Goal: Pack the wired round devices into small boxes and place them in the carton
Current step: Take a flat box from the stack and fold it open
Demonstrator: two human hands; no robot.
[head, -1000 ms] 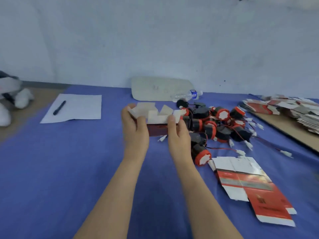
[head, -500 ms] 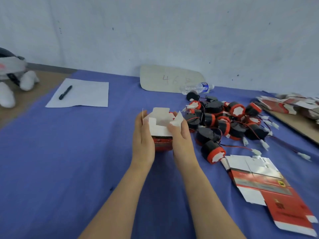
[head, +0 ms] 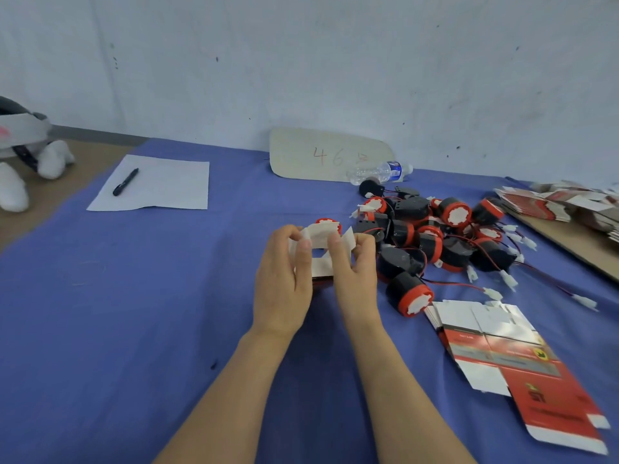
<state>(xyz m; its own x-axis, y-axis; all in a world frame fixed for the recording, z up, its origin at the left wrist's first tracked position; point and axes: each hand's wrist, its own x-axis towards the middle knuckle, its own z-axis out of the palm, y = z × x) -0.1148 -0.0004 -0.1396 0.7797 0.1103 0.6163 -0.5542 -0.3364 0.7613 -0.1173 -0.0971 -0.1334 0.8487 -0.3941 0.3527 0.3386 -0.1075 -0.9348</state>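
Holds a small box [head: 320, 264] over the blue surface [head: 134, 313] with left hand [head: 283, 283] and right hand [head: 356, 276], fingers [head: 284, 232] curled round its white top flaps. Has it just left of the pile of wired round devices [head: 432, 239], 1 red-capped device [head: 328, 223] showing behind the flaps. Shows flat box blanks [head: 502, 349] near the pile.

Hands: 1 left hand [head: 284, 283], 1 right hand [head: 356, 276]. 1 small box [head: 321, 267]. Round devices [head: 435, 236] center right: roughly a dozen, pile too tangled to count exactly. 1 paper sheet [head: 167, 185], 1 pen [head: 125, 181], 1 bottle [head: 382, 171], 1 cardboard sign [head: 328, 159].
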